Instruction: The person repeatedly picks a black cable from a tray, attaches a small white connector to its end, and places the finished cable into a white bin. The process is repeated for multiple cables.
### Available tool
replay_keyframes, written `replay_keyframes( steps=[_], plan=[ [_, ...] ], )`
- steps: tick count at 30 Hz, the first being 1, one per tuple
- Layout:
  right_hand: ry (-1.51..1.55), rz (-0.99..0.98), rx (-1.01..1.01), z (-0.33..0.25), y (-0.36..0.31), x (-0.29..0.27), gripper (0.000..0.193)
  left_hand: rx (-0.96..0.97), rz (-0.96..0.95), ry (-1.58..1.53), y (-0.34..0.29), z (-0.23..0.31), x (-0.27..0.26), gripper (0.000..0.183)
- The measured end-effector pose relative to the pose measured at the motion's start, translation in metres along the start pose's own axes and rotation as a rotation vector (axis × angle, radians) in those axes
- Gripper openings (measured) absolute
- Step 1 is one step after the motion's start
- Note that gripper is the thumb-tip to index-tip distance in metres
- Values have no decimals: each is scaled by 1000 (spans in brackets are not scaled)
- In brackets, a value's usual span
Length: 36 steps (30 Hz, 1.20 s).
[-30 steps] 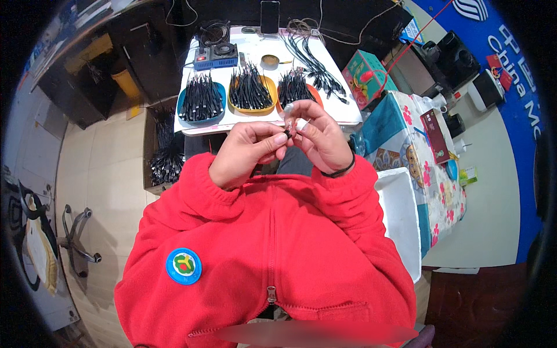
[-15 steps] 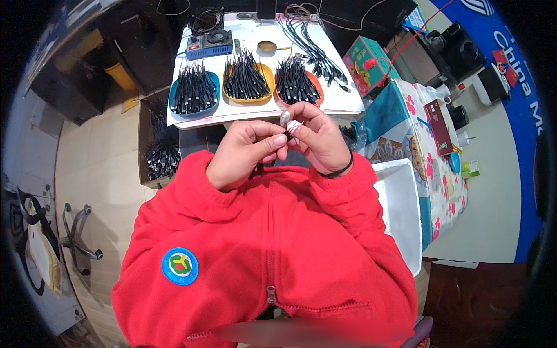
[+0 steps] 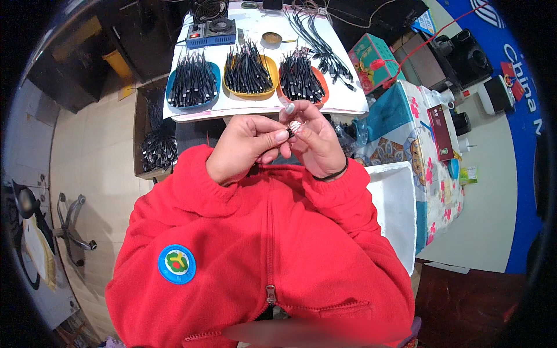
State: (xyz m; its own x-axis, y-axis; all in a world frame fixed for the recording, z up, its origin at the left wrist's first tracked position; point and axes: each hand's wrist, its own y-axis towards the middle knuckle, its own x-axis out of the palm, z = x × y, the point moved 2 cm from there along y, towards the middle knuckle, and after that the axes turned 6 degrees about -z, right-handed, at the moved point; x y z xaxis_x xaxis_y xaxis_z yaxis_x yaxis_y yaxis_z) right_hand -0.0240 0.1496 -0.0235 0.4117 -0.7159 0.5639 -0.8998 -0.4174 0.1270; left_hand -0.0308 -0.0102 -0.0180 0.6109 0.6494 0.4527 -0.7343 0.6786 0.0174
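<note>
My left hand (image 3: 246, 144) is closed, thumb and fingers pinching a short black cable end (image 3: 290, 133) in front of my chest. From that end thin pale and reddish wires (image 3: 296, 124) fan out, and my right hand (image 3: 319, 146) pinches them between thumb and fingers. Something white lies among the wires, too small to make out. Both hands meet just before the near edge of the white table (image 3: 232, 110). Beyond them, bundles of black cables fill a blue tray (image 3: 170, 95), a yellow tray (image 3: 272, 87) and an orange tray (image 3: 319, 95).
A blue soldering pot unit (image 3: 212, 35) and a small round dish (image 3: 271, 39) stand farther back, with loose black cables (image 3: 325, 52) to their right. A box of cables (image 3: 158, 136) sits at lower left. A white foam box (image 3: 394, 197) is by my right arm.
The view has shifted slightly, so the table sits higher in it. My hands stay together, and the right fingers have closed in a little around the wires.
</note>
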Motion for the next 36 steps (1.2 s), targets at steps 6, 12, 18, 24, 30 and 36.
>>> replay_keyframes(
  steps=[6,12,18,24,30,36],
  plan=[
    [-6,-42,7,-2,1,0,36,-22,-46,35,0,5,-5,16],
    [-98,-47,-155,10,3,3,52,7,-41,197,-5,9,-8,15],
    [-261,44,-271,17,0,4,57,64,-18,193,-7,4,-7,15],
    [-431,80,-311,18,1,2,39,6,14,268,-5,2,-11,16],
    [-722,157,-244,-10,-1,-1,27,20,0,314,-2,1,-15,15],
    [-1358,154,-323,-8,-12,18,25,58,-12,322,-6,0,-9,16]
  ],
)
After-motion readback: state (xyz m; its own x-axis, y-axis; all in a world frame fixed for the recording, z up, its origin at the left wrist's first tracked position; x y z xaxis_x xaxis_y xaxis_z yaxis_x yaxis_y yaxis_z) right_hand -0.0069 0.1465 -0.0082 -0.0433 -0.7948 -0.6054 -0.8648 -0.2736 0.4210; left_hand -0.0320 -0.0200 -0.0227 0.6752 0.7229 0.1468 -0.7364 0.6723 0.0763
